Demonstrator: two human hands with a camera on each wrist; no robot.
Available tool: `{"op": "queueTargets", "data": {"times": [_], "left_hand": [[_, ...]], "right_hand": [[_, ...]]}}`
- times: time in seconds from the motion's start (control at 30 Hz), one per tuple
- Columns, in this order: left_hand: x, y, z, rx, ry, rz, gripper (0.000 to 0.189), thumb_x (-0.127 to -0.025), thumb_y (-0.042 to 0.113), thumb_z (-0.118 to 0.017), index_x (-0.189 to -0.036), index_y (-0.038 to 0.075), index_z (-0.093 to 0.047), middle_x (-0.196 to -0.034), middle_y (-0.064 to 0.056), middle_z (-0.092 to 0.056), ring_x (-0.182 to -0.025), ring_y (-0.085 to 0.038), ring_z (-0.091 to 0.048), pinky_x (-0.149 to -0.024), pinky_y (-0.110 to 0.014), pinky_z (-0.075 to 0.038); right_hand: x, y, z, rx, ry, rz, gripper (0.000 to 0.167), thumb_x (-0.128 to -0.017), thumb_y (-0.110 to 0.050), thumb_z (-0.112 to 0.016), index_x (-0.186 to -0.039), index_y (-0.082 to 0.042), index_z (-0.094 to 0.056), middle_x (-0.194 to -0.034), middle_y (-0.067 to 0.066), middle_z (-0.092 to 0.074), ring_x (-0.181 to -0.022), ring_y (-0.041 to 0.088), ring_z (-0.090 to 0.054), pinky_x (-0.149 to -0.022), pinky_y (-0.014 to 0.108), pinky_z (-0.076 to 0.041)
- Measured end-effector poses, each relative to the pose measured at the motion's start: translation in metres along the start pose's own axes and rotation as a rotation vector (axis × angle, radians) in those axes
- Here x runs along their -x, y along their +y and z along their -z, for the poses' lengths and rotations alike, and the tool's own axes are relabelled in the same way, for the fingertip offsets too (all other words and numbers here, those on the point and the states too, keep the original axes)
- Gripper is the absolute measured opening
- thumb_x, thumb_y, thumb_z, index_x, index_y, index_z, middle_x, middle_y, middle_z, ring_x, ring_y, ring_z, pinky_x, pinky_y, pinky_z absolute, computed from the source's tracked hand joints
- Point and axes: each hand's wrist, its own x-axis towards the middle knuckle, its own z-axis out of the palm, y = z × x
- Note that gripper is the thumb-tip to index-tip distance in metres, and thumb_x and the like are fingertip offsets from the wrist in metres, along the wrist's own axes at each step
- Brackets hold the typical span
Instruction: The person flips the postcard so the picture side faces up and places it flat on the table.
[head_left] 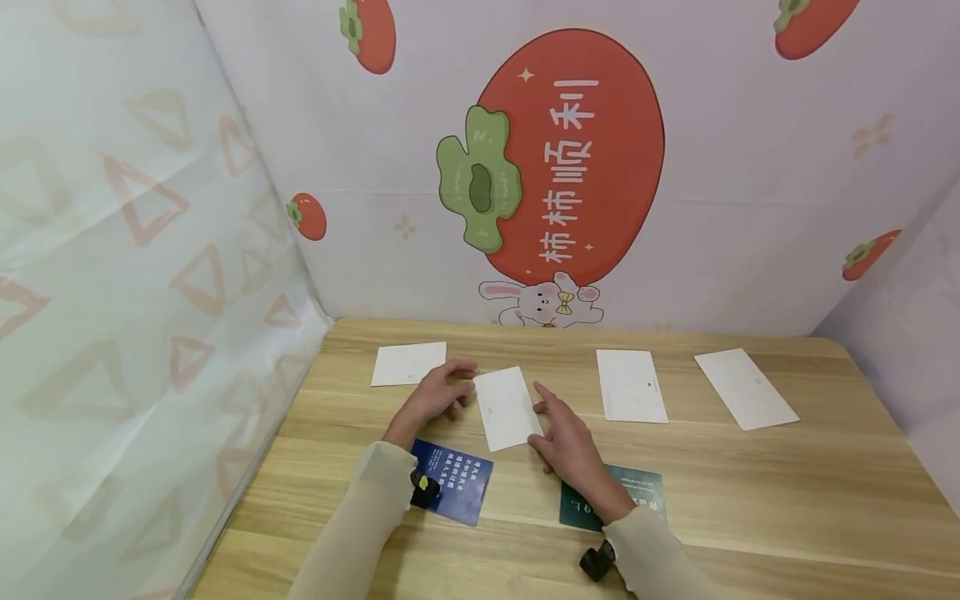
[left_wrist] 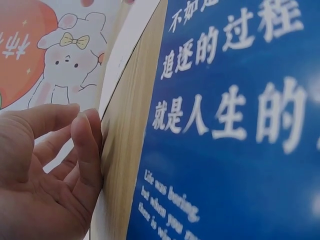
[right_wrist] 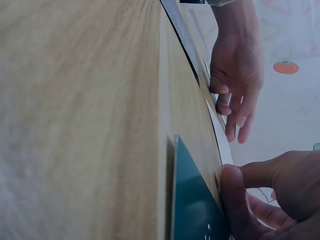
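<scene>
A blank-looking white card (head_left: 507, 408) lies slightly turned on the wooden table, between the two hands. My left hand (head_left: 441, 392) is at its upper left side, fingers loosely bent. In the left wrist view, that hand's thumb and forefinger (left_wrist: 82, 125) come close together with nothing visible between them. At the card's lower right corner is the thumb of my right hand (head_left: 566, 437), its forefinger stretched along the right side. The right wrist view shows this thumb (right_wrist: 232, 192) beside the white card's edge (right_wrist: 220, 132); whether it presses there is hidden.
Under the left wrist lies a blue card (head_left: 457, 483) with white writing; a dark green card (head_left: 633, 487) is partly covered by the right forearm. White cards lie at the back left (head_left: 405, 364), right of centre (head_left: 632, 386) and far right (head_left: 746, 389). A printed cloth (head_left: 735, 250) hangs behind.
</scene>
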Motion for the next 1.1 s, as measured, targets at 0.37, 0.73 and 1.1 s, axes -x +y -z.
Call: {"op": "queueTargets", "data": {"times": [0.37,0.73,1.1], "left_hand": [[0.0019,-0.0027,-0.0016,0.153,0.06,0.019,0.039,-0.107,0.01,-0.069,-0.146,0.008,-0.066,-0.133,-0.016,-0.07,-0.093,-0.018,-0.068,-0.068,-0.025,-0.064],[0.0073,-0.0035,-0.0002,0.361,0.105,0.043,0.036,-0.107,0.006,-0.067,-0.143,0.005,-0.067,-0.127,-0.013,-0.068,-0.097,-0.016,-0.072,-0.079,-0.032,-0.07],[0.0052,-0.0079,0.0001,0.4,0.055,0.037,0.046,-0.101,-0.01,-0.064,-0.145,0.003,-0.064,-0.144,-0.021,-0.064,-0.093,-0.018,-0.074,-0.078,-0.032,-0.07]], "right_hand": [[0.0018,-0.0013,-0.0027,0.034,0.002,0.001,0.09,-0.095,0.005,-0.08,-0.171,-0.016,-0.036,-0.145,0.013,-0.064,-0.046,0.012,-0.057,-0.043,0.027,-0.053],[0.0074,-0.0066,-0.0057,0.102,0.044,0.049,0.088,-0.094,0.009,-0.078,-0.169,-0.014,-0.039,-0.139,0.015,-0.068,-0.052,0.006,-0.054,-0.047,0.023,-0.051],[0.0077,-0.0085,-0.0031,0.203,0.056,0.088,0.085,-0.089,0.007,-0.082,-0.165,-0.011,-0.047,-0.133,0.012,-0.071,-0.08,0.011,-0.053,-0.066,0.024,-0.045]]}}
